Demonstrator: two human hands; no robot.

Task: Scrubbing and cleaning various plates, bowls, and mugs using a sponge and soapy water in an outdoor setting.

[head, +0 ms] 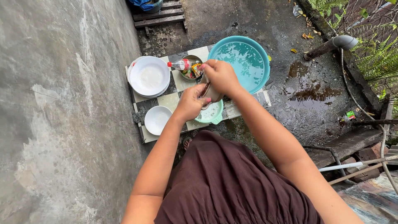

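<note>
My left hand [190, 102] and my right hand [221, 76] are both closed around a small brown object [211, 93], mostly hidden between them; I cannot tell what it is. They hold it just above a pale green plastic dipper [212, 114] that sits on a checked tiled slab [172, 101]. Right behind my hands lies a small metal bowl [187, 74] with a red-capped plastic bottle [180, 64] lying across it. A large turquoise basin [244, 62] of water stands behind and to the right.
A stack of white plates [149, 76] and a small white bowl [157, 120] sit on the slab's left part. A grey concrete wall [62, 112] runs along the left. Wet ground with puddles, a grey pipe [338, 42], ferns and a wooden pallet [159, 17] surround the spot.
</note>
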